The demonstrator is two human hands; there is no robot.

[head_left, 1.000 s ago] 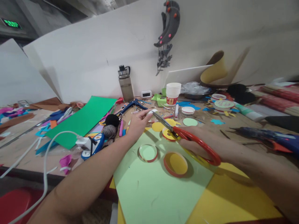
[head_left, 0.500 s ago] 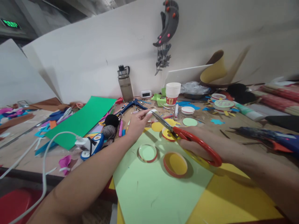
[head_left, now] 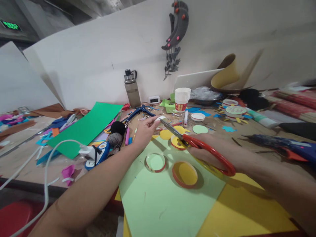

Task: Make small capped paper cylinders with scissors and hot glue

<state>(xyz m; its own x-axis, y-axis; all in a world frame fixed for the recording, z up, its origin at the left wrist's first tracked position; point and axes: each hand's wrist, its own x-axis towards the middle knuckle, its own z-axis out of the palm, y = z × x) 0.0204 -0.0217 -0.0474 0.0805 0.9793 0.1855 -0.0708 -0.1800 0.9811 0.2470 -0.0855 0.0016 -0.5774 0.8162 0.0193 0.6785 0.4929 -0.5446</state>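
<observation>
My left hand (head_left: 147,131) is closed in a pinch on a small white piece of paper (head_left: 162,118) above the table. My right hand (head_left: 222,148) grips a pair of red-handled scissors (head_left: 171,127), its fingers partly hidden by the handles. The scissor tips meet the white piece right beside my left fingertips. Below, on a light green sheet (head_left: 160,200), lie a shallow ring lined with pale green (head_left: 156,162) and another lined with yellow (head_left: 185,174). A smaller yellow one (head_left: 178,143) sits under the scissor blades.
Stacked paper cups (head_left: 182,98), a water bottle (head_left: 132,89) and a small clock (head_left: 154,100) stand along the back. At right lies a glue gun (head_left: 276,143). A green sheet (head_left: 86,128) and a white cable (head_left: 46,174) are at left.
Both hands hold almost the same place. The view shifts very slightly, and the scissor handles sit a touch further right.
</observation>
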